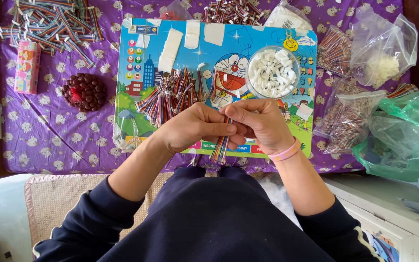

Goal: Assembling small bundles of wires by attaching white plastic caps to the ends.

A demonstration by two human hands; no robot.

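My left hand (195,127) and my right hand (258,125) meet over the front edge of a colourful cartoon board (136,104). Together they pinch a short multicoloured ribbon cable (220,146), whose loose end hangs down toward my lap. A pile of similar coloured cables (168,96) lies on the board just beyond my left hand. A round clear bowl of small white connector pieces (272,73) stands beyond my right hand. A pink band is on my right wrist.
A purple patterned cloth (49,131) covers the table. More cable bundles (49,24) lie at the back left beside a pink box (27,66) and a dark brown round object (84,91). Clear bags (381,46) and a green plastic bag (406,133) crowd the right.
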